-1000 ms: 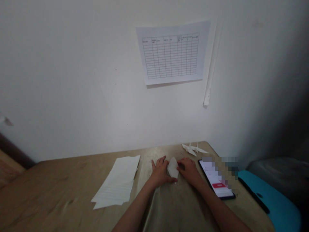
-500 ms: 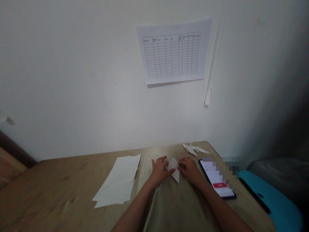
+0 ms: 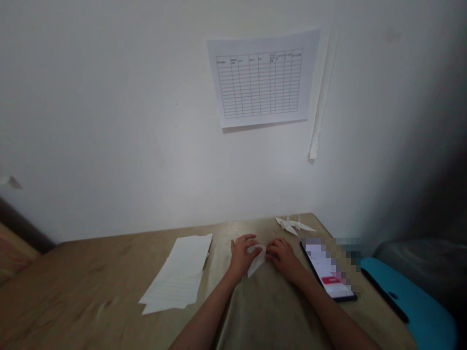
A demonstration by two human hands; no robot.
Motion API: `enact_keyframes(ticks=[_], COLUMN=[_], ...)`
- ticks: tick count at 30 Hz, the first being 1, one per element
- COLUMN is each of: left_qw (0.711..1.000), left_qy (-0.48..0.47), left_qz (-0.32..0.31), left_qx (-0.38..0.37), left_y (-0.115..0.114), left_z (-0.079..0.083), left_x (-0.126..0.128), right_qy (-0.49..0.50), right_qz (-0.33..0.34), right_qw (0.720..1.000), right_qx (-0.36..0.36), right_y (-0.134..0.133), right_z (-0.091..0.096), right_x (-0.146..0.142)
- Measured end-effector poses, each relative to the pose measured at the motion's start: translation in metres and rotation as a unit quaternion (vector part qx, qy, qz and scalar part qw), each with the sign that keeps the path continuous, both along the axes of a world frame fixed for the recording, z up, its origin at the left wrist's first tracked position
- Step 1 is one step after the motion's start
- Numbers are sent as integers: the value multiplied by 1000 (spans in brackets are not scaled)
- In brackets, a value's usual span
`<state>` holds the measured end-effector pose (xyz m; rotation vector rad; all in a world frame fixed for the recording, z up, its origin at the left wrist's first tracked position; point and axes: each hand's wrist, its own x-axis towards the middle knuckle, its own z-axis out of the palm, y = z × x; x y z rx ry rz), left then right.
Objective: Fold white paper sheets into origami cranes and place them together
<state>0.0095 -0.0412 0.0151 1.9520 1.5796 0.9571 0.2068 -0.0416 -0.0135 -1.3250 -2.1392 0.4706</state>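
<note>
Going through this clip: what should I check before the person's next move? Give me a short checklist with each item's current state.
1. Left hand and right hand both touching the folded white paper: ok.
2. Stack of white paper sheets apart from the left hand: ok.
3. Phone apart from the right hand: ok.
4. Paper cranes apart from both hands: ok.
5. Creases on the folded white paper sharp: cannot tell, too small to see.
</note>
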Motion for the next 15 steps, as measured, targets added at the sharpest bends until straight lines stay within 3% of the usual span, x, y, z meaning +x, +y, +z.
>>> enact_keyframes(ticks=[15], left_qw=[999], left_qy=[-50], left_qz=[3], left_qx=[7], left_y=[4], left_z=[-5], left_x=[0], right_qy=[29], right_qz=[6], right_qw=[1000], right_qx=[3], right_y=[-2], right_z=[3], right_x=[-4])
